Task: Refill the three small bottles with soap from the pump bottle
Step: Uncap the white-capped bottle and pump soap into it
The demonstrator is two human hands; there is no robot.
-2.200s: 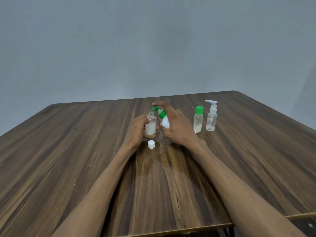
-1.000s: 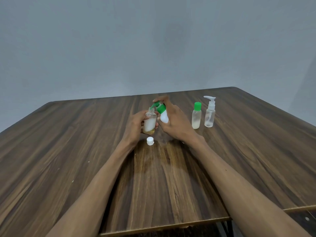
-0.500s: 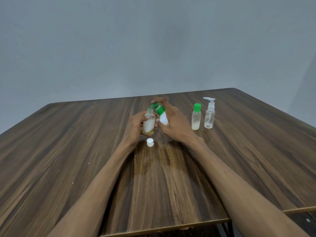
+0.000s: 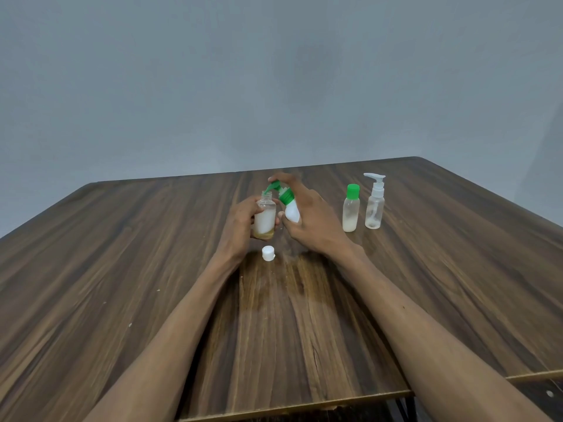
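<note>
step: we are pumping soap | left hand (image 4: 240, 226) grip holding small clear uncapped bottle (image 4: 265, 219) just above wooden tabletop (image 4: 122, 269) | right hand (image 4: 310, 220) grip holding tilted white green-pump bottle (image 4: 291, 208), finger pressing pump | tip: we are keeping nozzle (image 4: 270, 188) over neck, pressing slowly to avoid drips

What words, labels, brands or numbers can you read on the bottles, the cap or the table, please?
None: no text can be read.
Pump bottle in the right hand: plain white body, green pump, no print visible.
Open bottle in the left hand: no label.
Green-capped bottle: no label.
Clear pump bottle: no label.
White cap: unmarked.
Table: wood grain only.
</note>
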